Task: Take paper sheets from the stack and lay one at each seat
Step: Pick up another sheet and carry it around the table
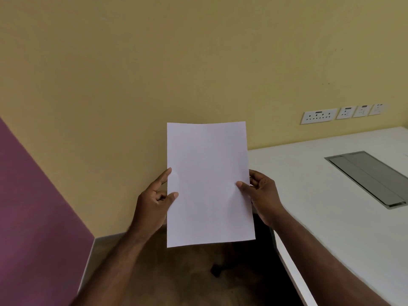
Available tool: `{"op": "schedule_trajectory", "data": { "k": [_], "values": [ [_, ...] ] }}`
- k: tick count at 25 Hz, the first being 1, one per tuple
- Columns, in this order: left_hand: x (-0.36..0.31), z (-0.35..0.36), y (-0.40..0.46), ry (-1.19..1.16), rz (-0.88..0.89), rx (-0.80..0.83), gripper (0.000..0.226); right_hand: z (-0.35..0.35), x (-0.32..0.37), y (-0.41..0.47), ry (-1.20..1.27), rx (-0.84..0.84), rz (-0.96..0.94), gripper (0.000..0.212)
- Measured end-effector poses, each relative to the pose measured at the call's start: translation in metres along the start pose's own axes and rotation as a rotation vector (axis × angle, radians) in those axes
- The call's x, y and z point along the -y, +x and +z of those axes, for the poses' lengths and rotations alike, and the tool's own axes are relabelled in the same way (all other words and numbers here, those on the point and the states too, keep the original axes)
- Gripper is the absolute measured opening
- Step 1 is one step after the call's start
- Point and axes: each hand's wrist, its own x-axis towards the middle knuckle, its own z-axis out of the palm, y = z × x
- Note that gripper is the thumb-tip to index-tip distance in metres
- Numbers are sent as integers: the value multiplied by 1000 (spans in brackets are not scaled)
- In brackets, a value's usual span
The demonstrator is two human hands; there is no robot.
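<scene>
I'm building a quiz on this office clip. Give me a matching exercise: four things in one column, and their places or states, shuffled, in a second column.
Things:
1. paper sheet
2. wall sockets
3. grey cable hatch
4. purple wall panel

Places or states:
A. set into the white table
B. at far left
C. held upright at both side edges by the left hand and right hand
D. in a row on the yellow wall

Pairs: 1-C, 2-D, 3-A, 4-B
</scene>
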Motion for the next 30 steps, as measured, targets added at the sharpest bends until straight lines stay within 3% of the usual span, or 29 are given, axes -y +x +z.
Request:
{"op": "schedule_trajectory", "data": {
  "k": [6, 11, 19, 30],
  "values": [
    [21, 9, 143, 15, 91, 136, 62, 25, -7, 90, 45, -170, -5, 33],
    [25, 56, 237, -7, 169, 327, 64, 1, -5, 138, 18, -348, -27, 32],
    [8, 201, 353, -18, 279, 636, 63, -87, -15, 205, 34, -685, -51, 29],
    [-5, 410, 398, -33, 380, 1103, 63, -190, -45, 203, 33, -1170, 37, 28]
  ]
}}
